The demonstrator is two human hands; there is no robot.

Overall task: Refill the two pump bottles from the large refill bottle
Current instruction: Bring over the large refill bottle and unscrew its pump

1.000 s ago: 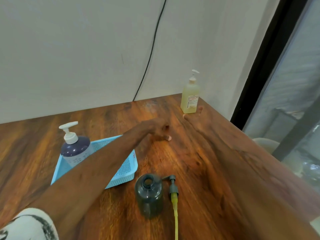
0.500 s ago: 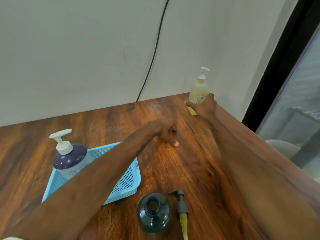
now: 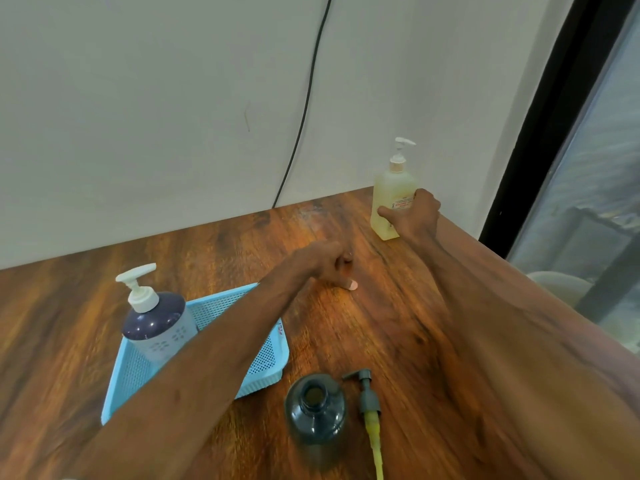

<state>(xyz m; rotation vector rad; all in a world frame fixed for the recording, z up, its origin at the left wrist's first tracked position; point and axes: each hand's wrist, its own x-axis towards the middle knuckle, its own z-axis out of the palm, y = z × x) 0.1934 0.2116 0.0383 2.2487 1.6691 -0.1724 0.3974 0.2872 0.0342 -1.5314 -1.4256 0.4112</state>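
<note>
Since a second ago: right hand [image 3: 414, 216] gone from flat on the tabletop [image 3: 398, 327] near the yellow pump bottle [image 3: 393, 199] to wrapped round its lower body, thumb across the front, fingers behind; grip pressed on the bottle, which stands upright in the far right corner against the wall. Left hand [image 3: 329, 266] unchanged in place, loosely curled, knuckles and one fingertip resting on the wood mid-table, nothing held; view shifted slightly, so all items sit lower.

Materials and shapes: tabletop of dark, glossy, streaked wood grain. Yellow bottle translucent, flat-sided, pale liquid inside, white pump, small printed label. Dark blue pump bottle [image 3: 156, 323] round-shouldered, pale patterned lower half, white pump, standing in a light blue perforated plastic tray [image 3: 273, 355] with ribbed rim. Open smoky bottle [image 3: 315, 407] translucent grey, round, neck uncapped, near the front edge. Loose pump head [image 3: 369, 400] grey, with yellowish dip tube, lying just right of the open bottle. Black cable [image 3: 304, 109] down the white wall.

Count: three bottles, two with pumps fitted, one open; one loose pump; one tray; one cable; two hands.
</note>
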